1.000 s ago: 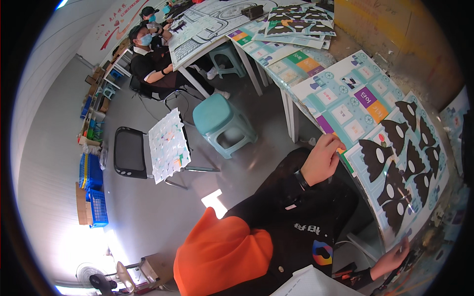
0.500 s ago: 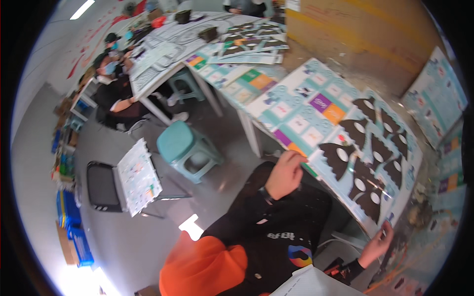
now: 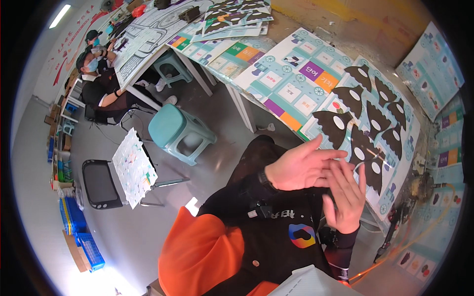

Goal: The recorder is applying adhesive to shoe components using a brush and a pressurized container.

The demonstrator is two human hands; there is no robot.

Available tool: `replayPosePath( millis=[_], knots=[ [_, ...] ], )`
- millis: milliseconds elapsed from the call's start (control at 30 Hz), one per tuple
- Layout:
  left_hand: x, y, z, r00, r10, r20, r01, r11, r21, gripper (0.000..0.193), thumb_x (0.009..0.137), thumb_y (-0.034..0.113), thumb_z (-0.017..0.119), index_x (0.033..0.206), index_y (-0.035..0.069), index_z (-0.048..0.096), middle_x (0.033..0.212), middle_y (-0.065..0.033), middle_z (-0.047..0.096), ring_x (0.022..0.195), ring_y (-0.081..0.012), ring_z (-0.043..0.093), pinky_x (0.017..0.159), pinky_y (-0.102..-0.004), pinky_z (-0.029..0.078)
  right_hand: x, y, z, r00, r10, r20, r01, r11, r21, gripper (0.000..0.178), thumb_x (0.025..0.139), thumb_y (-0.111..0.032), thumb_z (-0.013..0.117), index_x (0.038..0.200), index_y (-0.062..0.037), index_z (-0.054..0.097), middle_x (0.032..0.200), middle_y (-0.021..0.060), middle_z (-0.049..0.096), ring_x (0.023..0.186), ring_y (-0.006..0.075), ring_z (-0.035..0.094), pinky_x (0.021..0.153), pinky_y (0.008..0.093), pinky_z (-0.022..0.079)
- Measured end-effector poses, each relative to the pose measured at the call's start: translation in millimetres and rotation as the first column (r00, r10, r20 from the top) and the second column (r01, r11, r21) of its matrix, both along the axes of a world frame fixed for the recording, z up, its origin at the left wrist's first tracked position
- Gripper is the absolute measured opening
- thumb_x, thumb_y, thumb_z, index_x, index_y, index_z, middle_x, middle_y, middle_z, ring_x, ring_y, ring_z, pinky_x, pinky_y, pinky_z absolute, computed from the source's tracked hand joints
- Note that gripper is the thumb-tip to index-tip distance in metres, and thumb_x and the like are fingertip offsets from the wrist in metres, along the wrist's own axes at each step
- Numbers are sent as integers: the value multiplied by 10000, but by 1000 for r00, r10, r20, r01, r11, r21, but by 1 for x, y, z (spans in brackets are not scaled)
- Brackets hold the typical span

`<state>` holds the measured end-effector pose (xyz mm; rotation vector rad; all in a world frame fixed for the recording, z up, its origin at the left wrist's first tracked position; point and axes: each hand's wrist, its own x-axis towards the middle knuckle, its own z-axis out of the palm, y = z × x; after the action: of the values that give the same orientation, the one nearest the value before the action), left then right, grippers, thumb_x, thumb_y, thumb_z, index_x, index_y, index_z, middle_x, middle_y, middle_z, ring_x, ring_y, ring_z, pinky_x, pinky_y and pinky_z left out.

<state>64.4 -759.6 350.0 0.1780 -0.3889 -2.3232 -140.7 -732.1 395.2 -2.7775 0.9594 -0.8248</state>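
My left hand point(image 3: 302, 166) and my right hand point(image 3: 345, 196) are raised in front of my apron, near the table's front edge. Their fingers are stretched out and overlap, perhaps touching; neither seems to hold anything. Just beyond my fingertips lies a printed sheet with black mask shapes point(image 3: 377, 118), each with white eye holes. On it rests a thin, shiny tool point(image 3: 376, 154), its kind unclear and partly hidden by my fingers. To its left lies a light-blue printed board point(image 3: 291, 74) with purple and orange blocks. A dark band circles my left wrist.
More mask sheets point(image 3: 236, 17) lie stacked farther along the table. A large cardboard box point(image 3: 345, 22) stands behind. At left are a teal stool point(image 3: 168, 126), a folding chair point(image 3: 101, 185) with a ragged-edged sheet point(image 3: 134, 167), and two masked people seated at a white table.
Both hands have come together: the left moved right from the table edge, the right moved up and left from the lower right. The view has shifted slightly.
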Motion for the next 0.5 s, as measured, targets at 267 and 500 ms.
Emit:
replayPosePath(
  millis=[267, 500],
  knots=[
    [115, 19, 20, -807, 497, 319, 200, 738, -644, 848, 816, 179, 777, 1504, -11, 319, 1298, -126, 650, 1394, -320, 438, 1169, -631, 184, 17, -38, 40, 701, -616, -358, 701, 687, 191, 616, 789, -113, 776, 1373, -97, 583, 1155, 90, 695, 1229, 285, 586, 1138, 568, 288],
    [92, 8, 11, -500, 829, -252, 666, 181, -724, 790, 807, 177, 783, 1489, 52, 404, 1233, -11, 695, 1357, -254, 500, 1175, -637, 171, 59, -56, -12, 929, -286, 235, 353, 875, -330, 598, 827, -36, 757, 1384, -104, 548, 1380, 121, 598, 1310, 246, 556, 1183, 638, 84]
  ],
)
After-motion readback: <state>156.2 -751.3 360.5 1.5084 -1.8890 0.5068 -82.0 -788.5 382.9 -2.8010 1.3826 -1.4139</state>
